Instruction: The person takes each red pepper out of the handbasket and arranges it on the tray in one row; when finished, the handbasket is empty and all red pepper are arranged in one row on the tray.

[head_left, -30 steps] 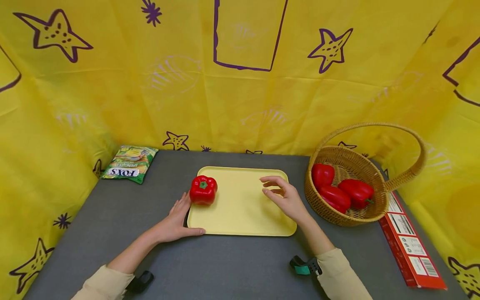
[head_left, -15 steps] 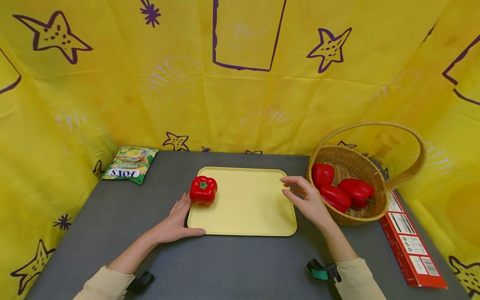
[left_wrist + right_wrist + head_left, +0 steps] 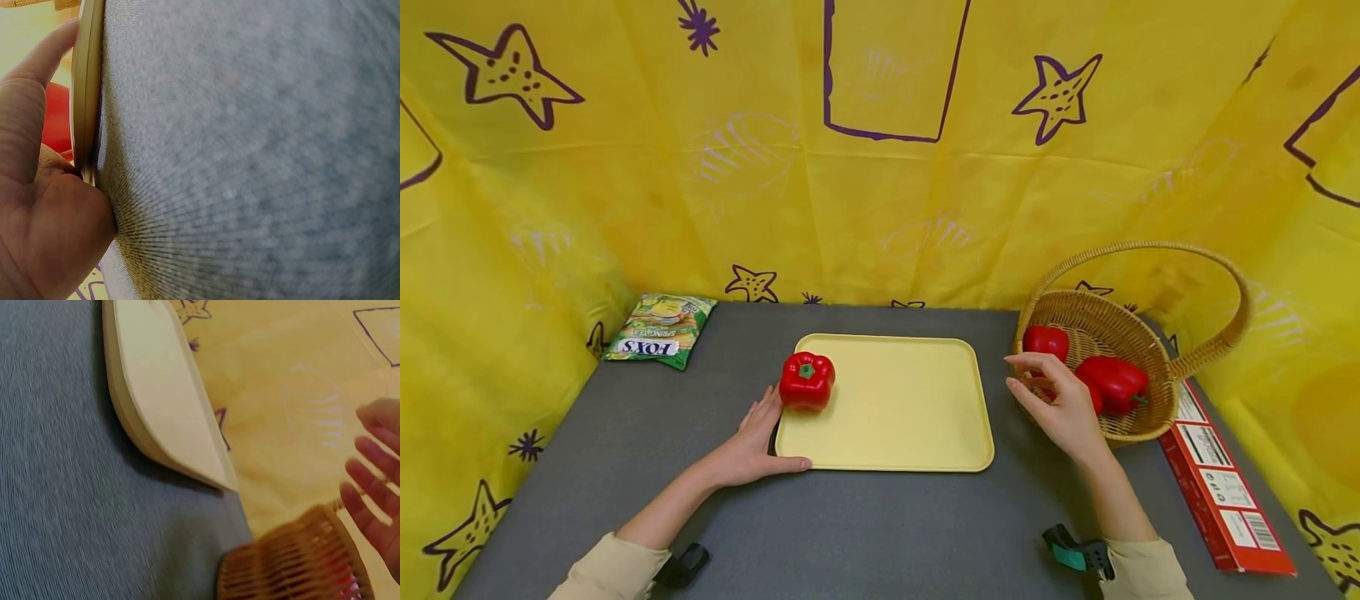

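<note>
My left hand point(image 3: 751, 446) rests against the near left corner of a pale yellow tray point(image 3: 895, 408), its thumb along the front rim and its fingers at the left side. On the tray's left part stands a red bell pepper point(image 3: 807, 385), close to those fingertips. My right hand point(image 3: 1066, 410) hovers over the left rim of a wicker basket point(image 3: 1078, 307), fingers loosely bent and holding nothing. Inside the basket lie red peppers point(image 3: 1116, 382), one partly hidden by this hand. In the left wrist view, the thumb point(image 3: 47, 59) lies straight on the tray rim point(image 3: 87, 75).
The basket's tall handle point(image 3: 1150, 245) arches above it. A red and white box point(image 3: 1225, 492) lies at the right, partly under or behind the basket. A green FOX'S packet point(image 3: 662, 327) lies at the back left. A yellow patterned cloth point(image 3: 880, 208) surrounds the grey table point(image 3: 880, 533).
My right hand has moved rightward from above the tray to the basket's left rim. The left hand, tray and bell pepper have stayed in place.
</note>
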A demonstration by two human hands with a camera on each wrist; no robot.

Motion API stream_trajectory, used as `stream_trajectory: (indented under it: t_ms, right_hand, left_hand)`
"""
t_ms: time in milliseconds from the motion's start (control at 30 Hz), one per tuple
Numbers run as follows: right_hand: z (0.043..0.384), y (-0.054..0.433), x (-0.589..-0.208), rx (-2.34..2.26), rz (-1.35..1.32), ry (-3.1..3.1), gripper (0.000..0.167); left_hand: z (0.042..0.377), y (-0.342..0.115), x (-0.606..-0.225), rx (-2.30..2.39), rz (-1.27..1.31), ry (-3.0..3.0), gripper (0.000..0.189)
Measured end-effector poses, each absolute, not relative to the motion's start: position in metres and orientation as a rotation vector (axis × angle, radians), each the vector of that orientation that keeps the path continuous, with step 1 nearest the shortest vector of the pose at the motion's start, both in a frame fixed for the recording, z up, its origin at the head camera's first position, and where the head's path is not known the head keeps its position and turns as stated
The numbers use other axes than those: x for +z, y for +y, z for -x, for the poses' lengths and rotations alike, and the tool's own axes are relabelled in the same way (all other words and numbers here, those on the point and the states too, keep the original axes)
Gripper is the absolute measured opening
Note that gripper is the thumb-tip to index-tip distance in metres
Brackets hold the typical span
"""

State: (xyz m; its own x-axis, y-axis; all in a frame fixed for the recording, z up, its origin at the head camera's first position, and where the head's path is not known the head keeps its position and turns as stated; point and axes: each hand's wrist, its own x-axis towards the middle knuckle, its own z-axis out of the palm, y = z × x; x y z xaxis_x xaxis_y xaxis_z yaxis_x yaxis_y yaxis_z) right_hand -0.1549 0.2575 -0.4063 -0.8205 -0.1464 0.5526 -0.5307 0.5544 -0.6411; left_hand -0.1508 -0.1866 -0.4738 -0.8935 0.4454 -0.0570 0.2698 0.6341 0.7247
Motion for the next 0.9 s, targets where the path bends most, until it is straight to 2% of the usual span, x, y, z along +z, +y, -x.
stream_trajectory:
  t_ms: [300, 533, 700, 900]
  right_hand:
    - [0.151, 0.285, -0.409, 0.922, -0.236, -2.386, 0.029]
    - [0.146, 0.299, -0.406, 0.837, -0.104, -2.467, 0.025]
    - [0.143, 0.309, -0.403, 0.829, -0.059, -2.575, 0.030]
    - [0.140, 0.320, -0.399, 0.818, -0.029, -2.723, 0.043]
  left_hand:
    - [0.150, -0.187, -0.473, 1.114, -0.590, 2.627, 0.116]
    - [0.150, -0.187, -0.474, 1.109, -0.584, 2.624, 0.116]
    - [0.150, -0.187, -0.474, 1.107, -0.570, 2.621, 0.117]
    - [0.151, -0.187, -0.476, 1.103, -0.576, 2.628, 0.117]
